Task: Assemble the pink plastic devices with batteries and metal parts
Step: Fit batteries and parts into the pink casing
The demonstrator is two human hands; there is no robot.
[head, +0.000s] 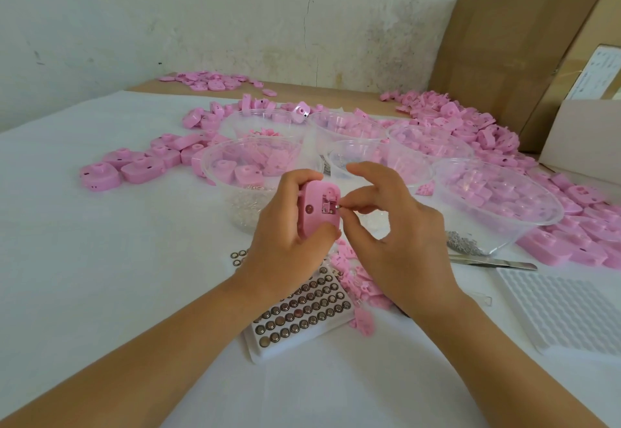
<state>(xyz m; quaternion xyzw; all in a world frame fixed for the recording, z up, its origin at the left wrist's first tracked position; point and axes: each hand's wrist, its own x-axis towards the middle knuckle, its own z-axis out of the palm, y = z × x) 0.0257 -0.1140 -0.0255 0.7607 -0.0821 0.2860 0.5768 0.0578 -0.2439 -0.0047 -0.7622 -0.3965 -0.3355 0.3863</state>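
You held the pink device upright in your left hand, above the desk and just in front of the clear plastic bowls, your fingers curled over its top and your thumb under its lower edge. Its open compartment faced you. Your right hand pinched a small metal part between thumb and forefinger at that compartment's right edge, the other fingers loosely spread. Below your wrists lay a white tray of button batteries, with a few metal rings beside it and small pink pieces scattered to its right. The bowls held pink and metal parts; tweezers lay by the right-hand one, near an empty white tray. Pink housings were heaped round the bowls
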